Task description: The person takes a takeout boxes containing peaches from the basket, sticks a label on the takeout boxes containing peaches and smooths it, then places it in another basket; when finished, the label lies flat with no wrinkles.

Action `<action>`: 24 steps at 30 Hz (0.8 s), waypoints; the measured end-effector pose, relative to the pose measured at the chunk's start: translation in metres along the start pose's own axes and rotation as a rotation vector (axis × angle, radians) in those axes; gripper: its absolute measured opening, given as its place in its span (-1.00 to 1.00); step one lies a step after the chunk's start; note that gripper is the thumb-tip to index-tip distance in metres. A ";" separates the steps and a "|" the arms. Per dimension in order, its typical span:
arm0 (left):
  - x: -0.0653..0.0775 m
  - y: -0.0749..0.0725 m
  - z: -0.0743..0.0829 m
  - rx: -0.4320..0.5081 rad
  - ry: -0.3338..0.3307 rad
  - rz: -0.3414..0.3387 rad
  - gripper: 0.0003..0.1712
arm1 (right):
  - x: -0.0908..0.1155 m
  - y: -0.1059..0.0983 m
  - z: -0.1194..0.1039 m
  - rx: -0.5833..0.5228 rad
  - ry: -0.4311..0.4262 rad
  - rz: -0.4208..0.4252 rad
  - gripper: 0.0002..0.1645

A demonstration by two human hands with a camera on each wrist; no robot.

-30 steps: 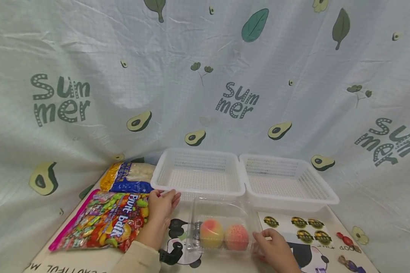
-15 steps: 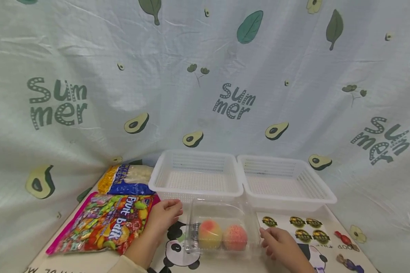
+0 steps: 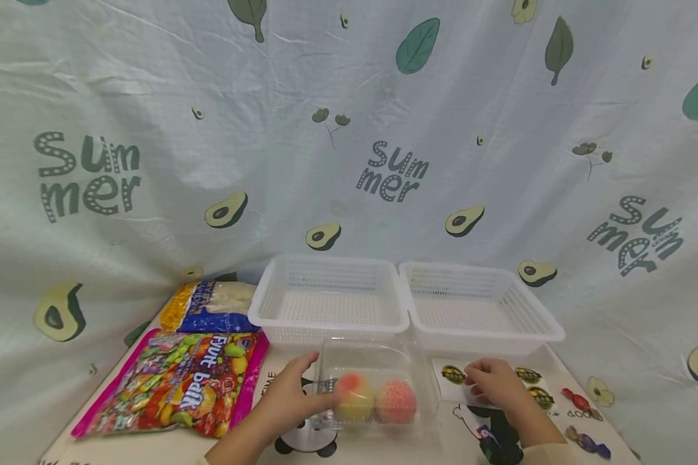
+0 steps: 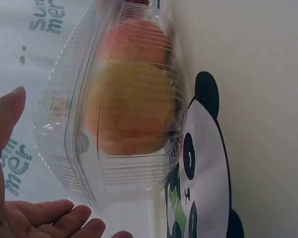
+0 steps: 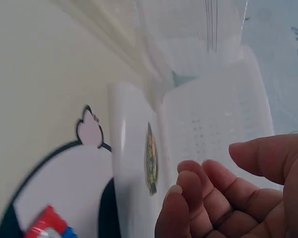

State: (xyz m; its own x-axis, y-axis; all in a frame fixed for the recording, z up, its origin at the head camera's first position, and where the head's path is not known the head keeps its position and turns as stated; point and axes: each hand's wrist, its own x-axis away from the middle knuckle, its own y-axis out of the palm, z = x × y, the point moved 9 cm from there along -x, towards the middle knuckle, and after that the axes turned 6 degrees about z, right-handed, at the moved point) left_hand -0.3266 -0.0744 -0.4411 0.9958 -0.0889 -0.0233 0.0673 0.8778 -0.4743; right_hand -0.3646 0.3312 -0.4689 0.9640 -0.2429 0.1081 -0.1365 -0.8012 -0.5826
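A clear plastic clamshell box holds two peaches, also seen through its ribbed side in the left wrist view. My left hand is at the box's left side with thumb and fingers spread. In the left wrist view, a gap shows between that hand and the box. My right hand is over a white sheet of round black-and-gold stickers, covering part of it. The right wrist view shows the right hand's fingers loosely bent, thumb apart, nothing between them.
Two white perforated baskets stand side by side behind the box. On the left lie a fruit candy bag and a blue-yellow bag. Wrapped candies lie at the right. A printed curtain hangs behind.
My right hand has left the box's right side and moved right and away from me, over the sticker sheet. My left hand has come nearer me, spreading beside the box's left side.
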 end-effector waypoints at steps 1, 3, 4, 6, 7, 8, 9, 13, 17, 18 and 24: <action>0.001 0.002 0.000 -0.018 0.004 -0.002 0.16 | -0.003 0.000 0.000 -0.002 0.002 0.002 -0.67; 0.003 0.005 0.000 -0.036 0.016 -0.008 0.22 | -0.007 0.000 -0.002 0.005 0.004 0.004 -0.67; 0.004 0.006 0.000 -0.038 0.023 -0.013 0.25 | -0.008 0.000 -0.003 0.009 0.006 0.004 -0.68; 0.006 0.010 0.000 -0.031 0.032 -0.027 0.27 | -0.012 0.000 -0.005 0.035 0.006 0.000 -0.70; 0.006 0.011 0.001 -0.032 0.044 -0.031 0.29 | -0.014 0.001 -0.006 0.050 0.008 -0.002 -0.71; 0.007 0.013 0.001 -0.031 0.053 -0.035 0.30 | -0.015 0.000 -0.006 0.073 0.011 -0.003 -0.74; 0.007 0.014 0.002 -0.030 0.065 -0.038 0.31 | -0.017 0.000 -0.005 0.106 0.011 -0.002 -0.77; 0.010 0.017 0.004 -0.065 0.106 -0.048 0.36 | -0.024 -0.002 -0.004 0.277 -0.018 0.003 -0.88; 0.012 0.020 0.007 -0.102 0.130 -0.058 0.37 | -0.027 -0.002 -0.007 0.452 -0.092 -0.001 -0.71; 0.013 0.020 0.007 -0.106 0.132 -0.060 0.36 | -0.027 -0.001 -0.009 0.482 -0.109 -0.006 -0.69; 0.014 0.017 0.010 -0.105 0.141 -0.049 0.36 | -0.031 0.007 -0.019 0.529 -0.139 -0.042 -0.69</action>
State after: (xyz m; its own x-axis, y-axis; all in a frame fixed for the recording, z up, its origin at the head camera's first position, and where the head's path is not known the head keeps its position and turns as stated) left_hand -0.3111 -0.0557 -0.4410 0.9723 -0.2021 -0.1174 0.1015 0.8175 -0.5669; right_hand -0.3999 0.3230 -0.4614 0.9921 -0.1130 0.0536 0.0018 -0.4159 -0.9094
